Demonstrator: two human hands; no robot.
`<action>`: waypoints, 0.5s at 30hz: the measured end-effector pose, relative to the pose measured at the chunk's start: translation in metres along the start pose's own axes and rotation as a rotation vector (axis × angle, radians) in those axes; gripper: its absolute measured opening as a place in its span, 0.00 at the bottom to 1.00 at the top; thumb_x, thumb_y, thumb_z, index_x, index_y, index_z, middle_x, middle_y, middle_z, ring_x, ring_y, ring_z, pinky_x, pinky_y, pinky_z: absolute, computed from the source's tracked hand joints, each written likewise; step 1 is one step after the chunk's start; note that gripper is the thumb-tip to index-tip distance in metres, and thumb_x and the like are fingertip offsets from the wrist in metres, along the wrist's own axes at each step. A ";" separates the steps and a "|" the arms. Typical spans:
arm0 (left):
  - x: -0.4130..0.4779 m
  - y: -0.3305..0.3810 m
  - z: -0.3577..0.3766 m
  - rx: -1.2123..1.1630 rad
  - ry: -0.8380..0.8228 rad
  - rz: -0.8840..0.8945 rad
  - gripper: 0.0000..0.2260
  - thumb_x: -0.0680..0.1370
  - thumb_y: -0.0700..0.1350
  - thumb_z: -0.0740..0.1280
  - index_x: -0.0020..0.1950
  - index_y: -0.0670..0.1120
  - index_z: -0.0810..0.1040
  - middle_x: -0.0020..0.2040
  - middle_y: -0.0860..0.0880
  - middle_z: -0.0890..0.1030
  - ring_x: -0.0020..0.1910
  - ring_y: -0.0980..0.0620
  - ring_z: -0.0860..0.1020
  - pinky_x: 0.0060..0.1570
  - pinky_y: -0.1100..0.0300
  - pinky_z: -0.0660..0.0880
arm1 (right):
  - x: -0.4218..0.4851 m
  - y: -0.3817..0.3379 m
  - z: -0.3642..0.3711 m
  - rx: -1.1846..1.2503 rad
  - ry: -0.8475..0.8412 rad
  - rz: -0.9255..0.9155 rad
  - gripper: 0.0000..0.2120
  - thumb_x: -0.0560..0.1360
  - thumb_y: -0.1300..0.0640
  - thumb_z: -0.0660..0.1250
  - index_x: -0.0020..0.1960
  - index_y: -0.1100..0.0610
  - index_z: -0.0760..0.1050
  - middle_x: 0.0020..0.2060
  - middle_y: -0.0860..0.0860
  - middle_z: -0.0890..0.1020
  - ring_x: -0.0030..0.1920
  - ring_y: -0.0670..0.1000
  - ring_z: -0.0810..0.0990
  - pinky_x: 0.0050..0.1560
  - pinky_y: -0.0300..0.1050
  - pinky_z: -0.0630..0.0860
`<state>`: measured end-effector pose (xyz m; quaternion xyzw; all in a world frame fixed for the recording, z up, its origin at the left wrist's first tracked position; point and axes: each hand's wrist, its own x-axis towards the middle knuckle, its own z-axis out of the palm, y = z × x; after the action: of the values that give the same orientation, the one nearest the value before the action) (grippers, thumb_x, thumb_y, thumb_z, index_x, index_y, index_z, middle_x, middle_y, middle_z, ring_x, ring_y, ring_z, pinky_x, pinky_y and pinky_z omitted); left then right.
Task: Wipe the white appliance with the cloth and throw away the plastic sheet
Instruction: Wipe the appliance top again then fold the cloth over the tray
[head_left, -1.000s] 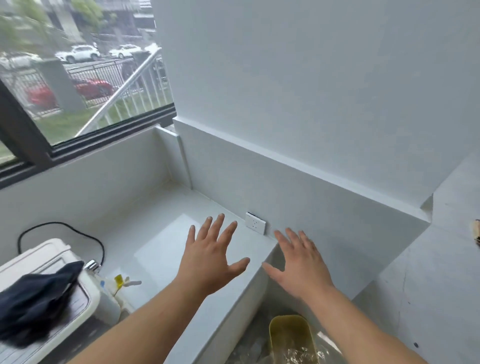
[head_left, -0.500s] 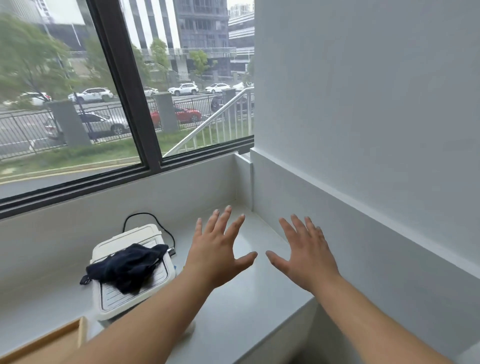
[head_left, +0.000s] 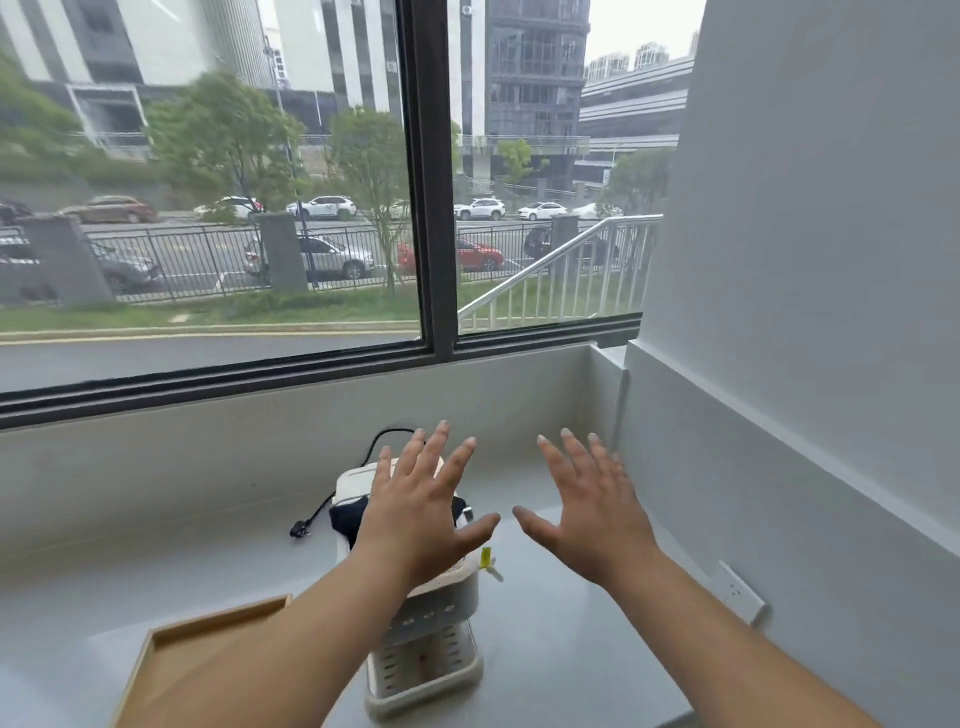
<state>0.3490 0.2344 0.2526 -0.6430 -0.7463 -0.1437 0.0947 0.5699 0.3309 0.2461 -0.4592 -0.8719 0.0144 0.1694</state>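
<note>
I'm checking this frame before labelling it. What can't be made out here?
- Plastic sheet: nowhere in the head view.
- Dark cloth on the white appliance: mostly behind the left hand.
- Wooden tray: partly covered by the left forearm, cut off by the bottom edge.
- Small yellow item: too small to identify.

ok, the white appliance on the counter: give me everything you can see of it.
The white appliance is a small boxy machine of glossy plastic, upright on the grey counter below the window. At its base a slotted tray juts toward the camera; above that is a row of small oval marks. A dark cloth is draped over its top. A black cord runs from its back to a loose plug on the counter. The left hand, open, hides much of its top; contact cannot be told.
</note>
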 end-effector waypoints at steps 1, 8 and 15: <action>-0.002 -0.010 -0.002 -0.001 0.000 -0.015 0.42 0.74 0.78 0.51 0.85 0.62 0.48 0.87 0.53 0.45 0.86 0.49 0.44 0.82 0.39 0.42 | 0.005 -0.010 0.003 -0.002 -0.002 -0.016 0.45 0.72 0.22 0.47 0.84 0.41 0.43 0.85 0.50 0.50 0.84 0.58 0.43 0.81 0.61 0.45; -0.019 -0.084 -0.011 0.029 -0.025 -0.118 0.43 0.72 0.78 0.51 0.85 0.63 0.48 0.87 0.53 0.44 0.85 0.48 0.44 0.82 0.39 0.43 | 0.035 -0.081 0.024 -0.007 -0.046 -0.109 0.45 0.73 0.23 0.49 0.84 0.41 0.44 0.85 0.50 0.50 0.84 0.57 0.43 0.82 0.61 0.44; -0.027 -0.139 0.000 0.009 -0.127 -0.176 0.44 0.72 0.77 0.51 0.85 0.63 0.45 0.87 0.54 0.43 0.85 0.48 0.46 0.83 0.40 0.43 | 0.054 -0.133 0.043 -0.019 -0.133 -0.153 0.46 0.72 0.22 0.50 0.84 0.40 0.47 0.84 0.49 0.55 0.84 0.56 0.50 0.82 0.58 0.49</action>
<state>0.2157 0.1906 0.2311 -0.5823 -0.8050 -0.1073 0.0371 0.4225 0.3030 0.2453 -0.3909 -0.9138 0.0236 0.1075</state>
